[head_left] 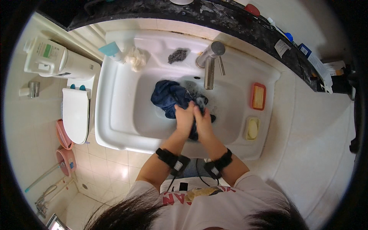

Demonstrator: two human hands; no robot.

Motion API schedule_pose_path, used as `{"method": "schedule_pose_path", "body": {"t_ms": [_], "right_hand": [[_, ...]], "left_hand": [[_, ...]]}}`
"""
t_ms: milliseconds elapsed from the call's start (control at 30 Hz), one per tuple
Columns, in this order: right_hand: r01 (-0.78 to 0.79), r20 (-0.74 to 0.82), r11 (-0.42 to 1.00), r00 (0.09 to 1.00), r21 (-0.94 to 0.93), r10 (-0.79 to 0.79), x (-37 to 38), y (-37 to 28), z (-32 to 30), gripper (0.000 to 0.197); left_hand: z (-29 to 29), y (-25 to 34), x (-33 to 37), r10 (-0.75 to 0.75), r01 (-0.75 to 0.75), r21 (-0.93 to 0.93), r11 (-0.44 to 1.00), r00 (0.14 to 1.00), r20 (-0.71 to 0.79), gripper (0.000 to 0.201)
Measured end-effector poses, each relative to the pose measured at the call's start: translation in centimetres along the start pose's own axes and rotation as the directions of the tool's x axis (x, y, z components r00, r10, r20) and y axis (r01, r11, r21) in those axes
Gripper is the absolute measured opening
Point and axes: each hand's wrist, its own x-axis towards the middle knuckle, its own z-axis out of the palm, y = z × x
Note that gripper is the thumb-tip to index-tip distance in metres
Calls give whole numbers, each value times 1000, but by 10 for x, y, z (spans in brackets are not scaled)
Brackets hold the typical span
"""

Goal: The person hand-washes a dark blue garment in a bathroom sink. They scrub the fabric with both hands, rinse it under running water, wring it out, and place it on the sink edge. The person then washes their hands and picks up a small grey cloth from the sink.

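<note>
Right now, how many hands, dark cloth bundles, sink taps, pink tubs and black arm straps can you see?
Left hand, right hand: 2
Dark cloth bundle: 1
Sink tap: 1
Pink tubs: 2
Black arm straps: 2
Total: 8

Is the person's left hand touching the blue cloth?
Touching. The head view shows the left hand with its fingers against the bunched blue cloth in the sink, no gap between.
</note>
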Motion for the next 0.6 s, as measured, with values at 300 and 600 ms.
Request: {"method": "schedule_pose_path", "body": {"t_ms": [300, 600], "right_hand": [[-103, 65, 896, 994, 432, 83, 30, 7, 15, 40], [-256, 188, 967, 950, 0, 251, 47, 59, -12, 53]], "left_hand": [[-3, 11, 10, 226, -265, 229, 937, 957, 182, 53], [-41, -12, 39, -59, 290, -616, 732, 928, 367, 53]]}}
